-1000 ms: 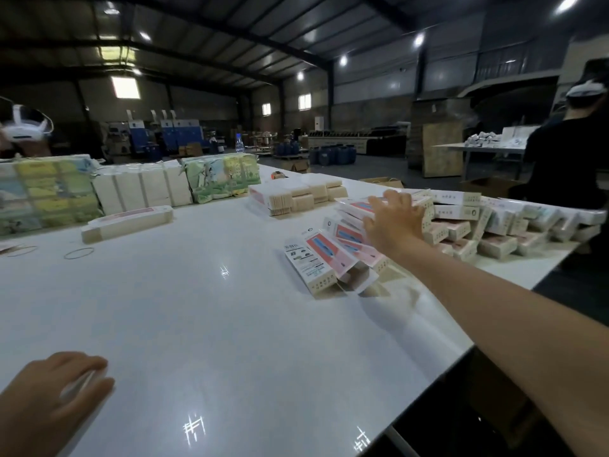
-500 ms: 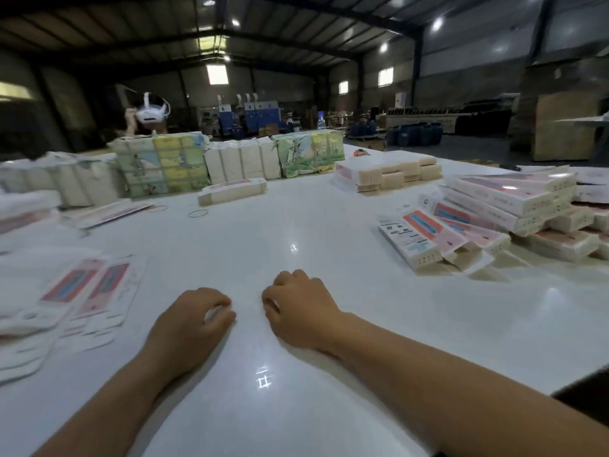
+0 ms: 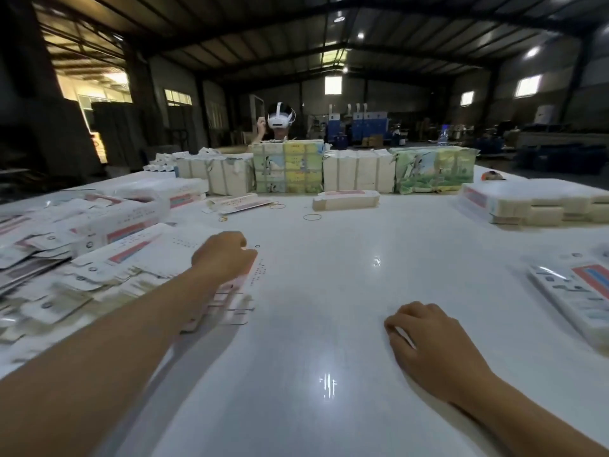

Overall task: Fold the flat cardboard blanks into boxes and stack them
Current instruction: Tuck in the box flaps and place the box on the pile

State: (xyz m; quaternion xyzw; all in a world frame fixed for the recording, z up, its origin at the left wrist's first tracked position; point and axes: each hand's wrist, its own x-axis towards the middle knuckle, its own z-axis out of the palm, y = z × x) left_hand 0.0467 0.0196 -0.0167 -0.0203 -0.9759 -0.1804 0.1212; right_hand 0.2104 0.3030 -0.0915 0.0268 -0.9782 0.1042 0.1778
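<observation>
A loose pile of flat white cardboard blanks (image 3: 99, 268) with red and blue print covers the table's left side. My left hand (image 3: 222, 255) reaches over its right edge, fingers curled down on the top flat blank (image 3: 258, 273), which looks blurred under the hand. My right hand (image 3: 428, 338) rests on the white table (image 3: 329, 308) at the near right, fingers loosely curled and holding nothing. Folded boxes (image 3: 580, 291) lie at the right edge. One folded box (image 3: 346, 201) lies alone further back.
Stacked white boxes (image 3: 527, 202) sit at the back right. Wrapped bundles (image 3: 359, 171) line the far edge, and a person wearing a white headset (image 3: 280, 120) sits behind them. Rubber bands (image 3: 312, 217) lie loose near the single box.
My view has swung left from the folded boxes to the pile of blanks. My left hand moved from the bare table out onto the pile; my right hand pulled back from the box stack to the table.
</observation>
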